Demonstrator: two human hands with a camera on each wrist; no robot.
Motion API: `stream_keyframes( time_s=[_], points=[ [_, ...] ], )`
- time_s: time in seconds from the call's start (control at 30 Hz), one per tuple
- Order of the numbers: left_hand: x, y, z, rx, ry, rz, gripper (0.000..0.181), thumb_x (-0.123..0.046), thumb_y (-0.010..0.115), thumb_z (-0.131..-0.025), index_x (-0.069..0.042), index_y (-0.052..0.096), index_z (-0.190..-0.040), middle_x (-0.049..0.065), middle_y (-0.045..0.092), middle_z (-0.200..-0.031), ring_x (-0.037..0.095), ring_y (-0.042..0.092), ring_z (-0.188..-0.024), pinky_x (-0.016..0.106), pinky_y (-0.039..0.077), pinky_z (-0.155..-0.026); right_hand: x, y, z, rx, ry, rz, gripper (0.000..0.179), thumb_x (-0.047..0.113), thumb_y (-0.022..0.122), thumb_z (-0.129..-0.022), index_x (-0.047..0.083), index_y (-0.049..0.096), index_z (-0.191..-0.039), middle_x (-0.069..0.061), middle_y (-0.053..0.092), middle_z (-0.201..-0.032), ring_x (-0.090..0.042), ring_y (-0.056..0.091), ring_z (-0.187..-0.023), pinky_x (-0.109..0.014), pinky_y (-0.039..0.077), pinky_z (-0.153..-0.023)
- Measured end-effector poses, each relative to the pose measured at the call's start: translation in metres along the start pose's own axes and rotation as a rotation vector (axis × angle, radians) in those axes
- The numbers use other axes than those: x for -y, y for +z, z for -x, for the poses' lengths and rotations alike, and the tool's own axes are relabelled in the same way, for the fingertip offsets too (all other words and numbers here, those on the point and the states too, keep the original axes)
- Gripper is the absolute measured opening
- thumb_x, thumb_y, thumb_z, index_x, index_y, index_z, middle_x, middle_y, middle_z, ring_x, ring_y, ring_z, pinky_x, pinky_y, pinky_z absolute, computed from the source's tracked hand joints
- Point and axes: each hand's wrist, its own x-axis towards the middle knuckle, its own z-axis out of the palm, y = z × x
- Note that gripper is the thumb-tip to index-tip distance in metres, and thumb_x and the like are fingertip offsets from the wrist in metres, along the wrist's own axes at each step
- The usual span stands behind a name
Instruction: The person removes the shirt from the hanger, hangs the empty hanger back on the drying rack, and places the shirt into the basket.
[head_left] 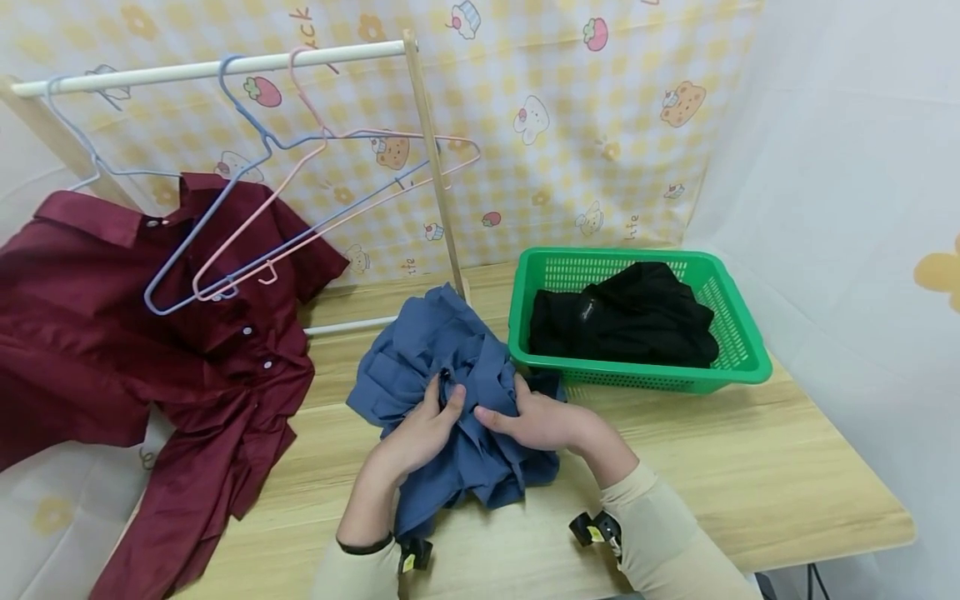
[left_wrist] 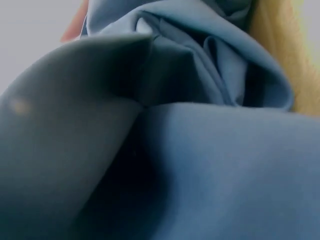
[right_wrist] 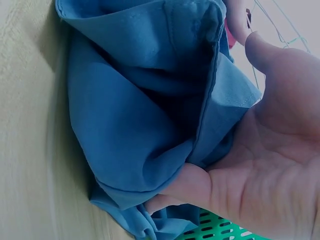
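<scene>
A bunched blue garment (head_left: 450,358) lies in folds on the table, its exact kind hidden by the crumpling. My left hand (head_left: 420,433) holds its near left part, thumb and index finger at the gathered middle. From the right, my right hand (head_left: 543,421) grips the same cloth. In the right wrist view the fingers (right_wrist: 187,185) curl under a fold of the garment (right_wrist: 125,120), with the thumb on the other side. Blue cloth (left_wrist: 235,160) fills most of the left wrist view and hides the left fingers there.
Right of the garment stands a green basket (head_left: 637,375) with black clothing (head_left: 622,317) inside. A rack (head_left: 435,167) at the back left carries a blue hanger (head_left: 255,125), a pink hanger (head_left: 307,158) and a maroon shirt (head_left: 225,333). The table's (head_left: 787,475) edge runs along the right.
</scene>
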Motion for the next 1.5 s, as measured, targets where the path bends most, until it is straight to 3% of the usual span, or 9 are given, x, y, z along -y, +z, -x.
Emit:
stream_keyframes(
  time_s=[0.27,0.83,1.5],
  points=[
    [-0.001,0.009,-0.001,-0.005,-0.001,-0.043,0.097,-0.072,0.033,-0.107,-0.01,-0.004,-0.172,0.029,0.009,-0.177,0.046,0.01,-0.165,0.067,0.014,-0.131,0.003,0.002,-0.001,0.002,-0.032,0.004,0.122,0.077,0.053,-0.098,-0.003,-0.007,-0.168,-0.028,0.015,-0.176,-0.041,0.022,-0.164,-0.055,0.028,-0.131],
    [-0.005,0.013,0.001,0.035,0.005,0.008,0.094,-0.072,0.028,-0.108,-0.011,-0.004,-0.172,0.024,0.007,-0.178,0.044,0.008,-0.166,0.068,0.013,-0.131,0.003,0.005,-0.004,0.013,-0.023,0.06,0.12,0.072,0.058,-0.099,-0.003,-0.004,-0.168,-0.03,0.018,-0.175,-0.042,0.025,-0.163,-0.056,0.03,-0.13],
    [-0.01,0.019,0.004,0.037,0.002,0.008,0.1,-0.07,0.042,-0.106,-0.01,-0.006,-0.171,0.027,0.002,-0.178,0.045,0.003,-0.166,0.071,0.011,-0.13,0.01,0.007,-0.005,-0.003,-0.016,0.129,0.119,0.067,0.063,-0.096,-0.004,0.001,-0.169,-0.033,0.032,-0.169,-0.043,0.039,-0.156,-0.054,0.041,-0.124]
  ],
)
